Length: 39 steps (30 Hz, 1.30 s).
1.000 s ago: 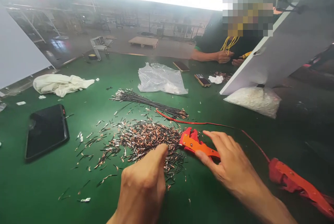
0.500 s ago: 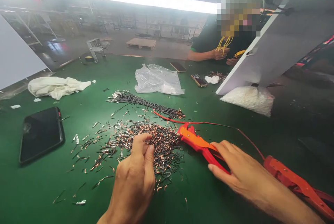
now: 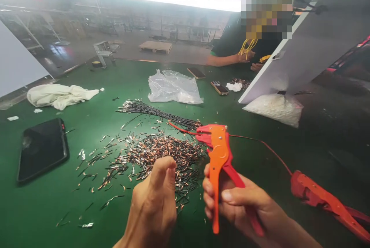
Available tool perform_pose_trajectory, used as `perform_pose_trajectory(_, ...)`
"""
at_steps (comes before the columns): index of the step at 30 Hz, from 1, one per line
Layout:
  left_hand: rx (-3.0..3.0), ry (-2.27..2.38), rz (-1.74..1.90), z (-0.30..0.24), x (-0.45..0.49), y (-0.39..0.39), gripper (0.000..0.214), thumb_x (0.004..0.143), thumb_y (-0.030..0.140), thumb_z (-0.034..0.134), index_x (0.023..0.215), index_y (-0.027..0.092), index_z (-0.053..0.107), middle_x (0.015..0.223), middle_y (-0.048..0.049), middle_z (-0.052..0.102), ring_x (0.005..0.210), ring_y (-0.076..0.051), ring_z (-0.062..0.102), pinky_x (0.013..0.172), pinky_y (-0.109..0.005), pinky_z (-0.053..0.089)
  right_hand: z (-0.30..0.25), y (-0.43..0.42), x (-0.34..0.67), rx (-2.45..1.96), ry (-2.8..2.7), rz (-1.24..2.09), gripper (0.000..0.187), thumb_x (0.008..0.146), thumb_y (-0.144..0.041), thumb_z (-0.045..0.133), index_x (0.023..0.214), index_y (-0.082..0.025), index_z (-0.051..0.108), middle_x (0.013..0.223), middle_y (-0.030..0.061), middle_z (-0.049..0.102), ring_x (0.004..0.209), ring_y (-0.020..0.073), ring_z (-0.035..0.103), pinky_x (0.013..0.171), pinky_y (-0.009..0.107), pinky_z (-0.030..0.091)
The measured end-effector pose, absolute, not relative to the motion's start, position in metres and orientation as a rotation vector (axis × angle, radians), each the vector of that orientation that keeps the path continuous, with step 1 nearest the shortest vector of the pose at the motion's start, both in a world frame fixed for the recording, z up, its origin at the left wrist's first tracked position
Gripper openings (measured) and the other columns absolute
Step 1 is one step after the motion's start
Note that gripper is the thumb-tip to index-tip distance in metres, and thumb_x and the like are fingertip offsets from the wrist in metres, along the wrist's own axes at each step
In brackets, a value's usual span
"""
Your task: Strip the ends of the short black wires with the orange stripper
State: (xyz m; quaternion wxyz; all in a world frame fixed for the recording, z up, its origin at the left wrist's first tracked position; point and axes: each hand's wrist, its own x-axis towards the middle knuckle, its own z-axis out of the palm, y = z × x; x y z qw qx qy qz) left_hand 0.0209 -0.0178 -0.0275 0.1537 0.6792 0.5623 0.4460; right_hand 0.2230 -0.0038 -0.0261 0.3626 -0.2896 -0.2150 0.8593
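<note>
My right hand [image 3: 234, 205] grips an orange and red wire stripper [image 3: 218, 155], held upright above the green table [image 3: 43, 209] with its jaws pointing away from me. My left hand [image 3: 154, 201] is closed in a pinch just left of it, thumb against forefinger, over the near edge of a pile of short copper-tipped wire pieces [image 3: 156, 153]. What the pinch holds is too small to make out. A bundle of long black wires [image 3: 156, 113] lies behind the pile.
A second red tool [image 3: 323, 201] with a red wire lies at the right. A black tablet [image 3: 42, 149] lies at the left, a white cloth [image 3: 59, 96] behind it. A clear plastic bag [image 3: 173, 88], two phones and a white bag [image 3: 274, 109] lie farther back. Another person sits across the table.
My right hand has closed round the wire stripper and lifted it from the table to an upright hold. My left hand has drawn back from the pile with its fingers pinched.
</note>
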Motion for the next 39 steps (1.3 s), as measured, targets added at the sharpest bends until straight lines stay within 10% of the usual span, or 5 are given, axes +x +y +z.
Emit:
perform_pose_trajectory(7, 2.26, 1.429, 1.012, -0.044, 0.034, -0.03, 0.027, 0.096, 0.04, 0.053, 0.118, 0.026, 0.048, 0.086, -0.0014, 0.066, 0.065, -0.017, 0.068, 0.052, -0.025, 0.053, -0.037, -0.009, 0.202, -0.818, -0.478, 2.071, 0.051, 0.058, 0.001, 0.059, 0.102, -0.023, 0.07, 0.088, 0.0007, 0.071, 0.088, 0.0173, 0.067, 0.076, 0.025, 0.05)
perform_pose_trajectory(19, 1.916, 1.771, 1.162, -0.031, 0.023, -0.022, 0.026, 0.099, 0.017, 0.042, 0.123, 0.025, 0.048, 0.069, 0.0049, 0.069, 0.047, -0.012, 0.065, 0.047, -0.019, 0.051, -0.046, -0.01, 0.212, -0.717, -0.711, 2.16, 0.057, 0.056, -0.002, 0.052, 0.109, -0.022, 0.058, 0.094, 0.0018, 0.073, 0.085, 0.0229, 0.07, 0.078, 0.039, 0.053)
perform_pose_trajectory(39, 1.873, 1.755, 1.397, -0.025, 0.01, -0.015, 0.013, 0.093, 0.017, 0.058, 0.1, 0.025, 0.067, 0.073, 0.0044, 0.072, 0.058, -0.011, 0.068, 0.059, -0.021, 0.056, -0.073, -0.014, 0.21, -0.51, -0.512, 2.501, 0.04, 0.063, -0.022, 0.067, 0.101, -0.014, 0.06, 0.075, 0.012, 0.076, 0.063, 0.0194, 0.072, 0.057, 0.023, 0.048)
